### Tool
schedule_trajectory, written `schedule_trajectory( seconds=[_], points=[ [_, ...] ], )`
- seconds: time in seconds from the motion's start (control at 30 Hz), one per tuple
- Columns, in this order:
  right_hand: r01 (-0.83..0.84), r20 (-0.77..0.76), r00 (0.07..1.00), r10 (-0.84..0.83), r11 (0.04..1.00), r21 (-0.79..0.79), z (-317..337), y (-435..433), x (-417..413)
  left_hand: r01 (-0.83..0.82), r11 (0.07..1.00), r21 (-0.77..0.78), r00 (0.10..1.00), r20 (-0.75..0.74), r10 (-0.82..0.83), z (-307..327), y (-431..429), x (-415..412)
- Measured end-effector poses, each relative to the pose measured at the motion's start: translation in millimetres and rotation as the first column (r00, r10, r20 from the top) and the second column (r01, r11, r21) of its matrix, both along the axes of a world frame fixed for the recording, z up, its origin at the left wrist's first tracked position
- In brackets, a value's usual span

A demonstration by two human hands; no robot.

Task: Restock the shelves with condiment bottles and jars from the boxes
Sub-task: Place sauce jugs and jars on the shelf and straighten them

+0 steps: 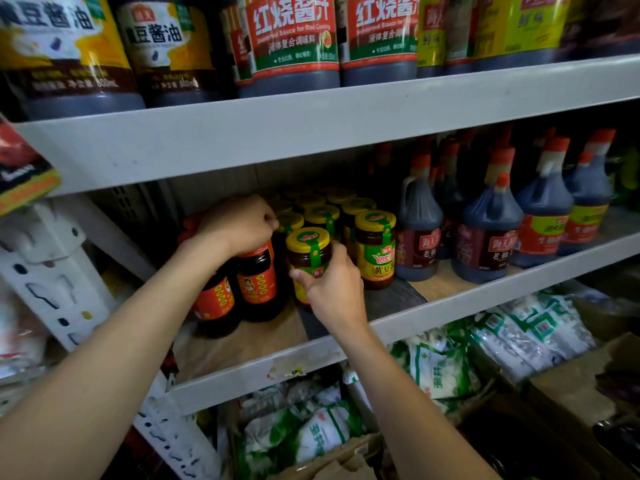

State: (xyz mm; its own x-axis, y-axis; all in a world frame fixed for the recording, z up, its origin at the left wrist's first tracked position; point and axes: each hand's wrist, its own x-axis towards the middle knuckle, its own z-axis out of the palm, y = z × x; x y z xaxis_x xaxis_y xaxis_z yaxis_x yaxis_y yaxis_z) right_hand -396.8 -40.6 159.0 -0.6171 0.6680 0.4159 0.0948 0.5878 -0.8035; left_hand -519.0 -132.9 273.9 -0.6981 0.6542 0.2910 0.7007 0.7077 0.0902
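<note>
On the middle shelf (433,317) my right hand (334,289) grips a yellow-lidded jar of brown paste (308,251), which stands at the front of a cluster of several like jars (375,247). My left hand (239,225) is curled over the top of a dark jar with a red label (258,282). A second red-label jar (213,303) stands just left of it. The cap under my left hand is hidden.
Dark soy sauce jugs with orange caps (485,233) fill the shelf's right side. Large sauce bottles (294,39) line the shelf above. White and green bags (436,368) lie in cardboard boxes (571,382) below. A perforated shelf post (59,289) stands at left.
</note>
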Motion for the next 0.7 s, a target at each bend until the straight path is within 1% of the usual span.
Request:
schedule_trajectory(
  seconds=[0.07,0.13,0.2,0.27,0.33,0.37,0.43,0.47,0.53,0.6,0.63,0.7],
  points=[
    [0.003,0.060,0.998,-0.007,0.998,0.057,-0.6,-3.7,-8.0,-0.002,1.000,0.013,1.000,0.021,0.002,-2.0,-18.9,4.1],
    [0.041,0.140,0.988,-0.058,0.991,0.126,0.0,-2.5,-11.7,0.013,1.000,0.018,0.997,0.081,-0.014,-5.9,-33.9,8.7],
    [0.045,0.176,0.982,-0.072,0.988,0.148,0.4,-0.5,-12.9,0.025,0.999,0.045,0.994,0.102,-0.030,-10.0,-44.8,15.3],
    [0.024,0.189,0.981,-0.050,0.990,0.140,0.9,0.2,-11.3,0.001,0.995,0.103,0.997,0.074,-0.009,-15.8,-54.0,22.3],
    [0.020,0.192,0.980,-0.044,0.992,0.125,1.8,-2.3,-7.5,-0.082,0.986,0.145,0.997,0.004,0.082,-22.6,-66.4,28.2],
    [0.047,0.177,0.982,-0.072,0.989,0.142,2.3,-4.9,-4.9,-0.134,0.982,0.132,0.989,-0.047,0.141,-25.8,-73.1,29.7],
    [0.157,0.072,0.982,-0.177,0.962,0.224,3.2,-12.3,1.3,-0.191,0.979,0.064,0.974,-0.108,0.197,-31.9,-81.7,28.7],
    [0.212,-0.003,0.976,-0.219,0.942,0.261,3.6,-16.9,4.4,-0.168,0.984,0.052,0.980,-0.096,0.172,-34.3,-82.5,26.3],
    [0.276,-0.117,0.961,-0.252,0.908,0.315,3.1,-25.5,9.2,-0.044,0.995,0.086,0.999,-0.012,0.045,-34.9,-78.2,23.5],
    [0.267,-0.143,0.963,-0.230,0.896,0.355,0.5,-32.7,12.8,0.059,0.993,0.106,0.997,0.035,-0.063,-33.2,-70.2,21.3],
    [0.251,-0.142,0.967,-0.212,0.895,0.369,-1.4,-35.9,14.4,0.067,0.993,0.099,0.997,0.028,-0.070,-33.7,-67.0,20.9],
    [0.218,-0.134,0.975,-0.178,0.893,0.393,-5.3,-41.3,17.1,0.035,0.996,0.080,0.999,-0.027,-0.033,-34.6,-64.0,20.6]
  ],
)
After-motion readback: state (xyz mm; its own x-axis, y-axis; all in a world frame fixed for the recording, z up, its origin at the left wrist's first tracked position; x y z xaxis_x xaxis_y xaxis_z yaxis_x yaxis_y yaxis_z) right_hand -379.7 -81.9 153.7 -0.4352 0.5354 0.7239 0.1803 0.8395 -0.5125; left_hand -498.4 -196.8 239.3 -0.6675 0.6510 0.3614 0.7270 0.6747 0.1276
